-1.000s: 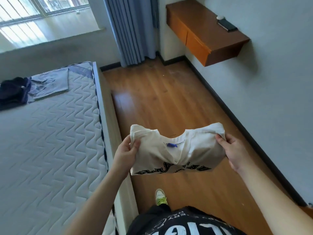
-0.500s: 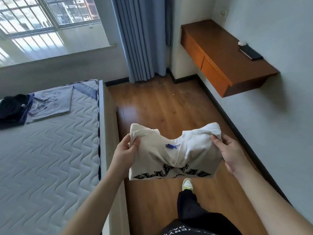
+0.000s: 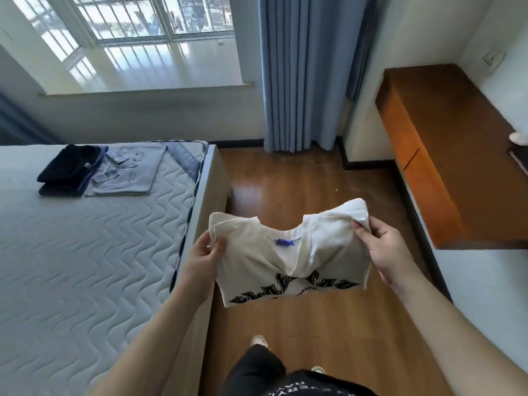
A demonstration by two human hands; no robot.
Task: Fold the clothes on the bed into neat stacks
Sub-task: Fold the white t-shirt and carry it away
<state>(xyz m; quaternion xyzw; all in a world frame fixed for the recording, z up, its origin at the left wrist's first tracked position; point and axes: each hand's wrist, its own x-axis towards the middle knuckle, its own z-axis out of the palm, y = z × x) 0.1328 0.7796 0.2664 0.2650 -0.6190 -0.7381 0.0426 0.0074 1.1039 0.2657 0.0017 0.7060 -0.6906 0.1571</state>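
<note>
1. Cream T-shirt (image 3: 291,252), folded w/ black lettering along its lower edge and a blue neck tag, is held up in the air over the wood floor (image 3: 328,324), just beside the bed (image 3: 85,267) edge, not touching it.
2. Left hand (image 3: 204,257): fingers curled round the shirt's left top corner, thumb pinching the cloth from the front.
3. Right hand (image 3: 380,247): fingers pinch the right top corner, thumb on the front, rest behind the fabric.
4. Below: person's dark trousers and light shoes on the floor.
5. Bed to the left, bare quilted mattress.
6. At the far end of the mattress: folded grey shirt (image 3: 128,172) lying flat, w/ a folded dark navy garment (image 3: 68,170) touching its left side.
7. Right wall: wooden wall-mounted surface (image 3: 445,144).
8. Far back: blue curtain (image 3: 305,72) and window (image 3: 143,21).
</note>
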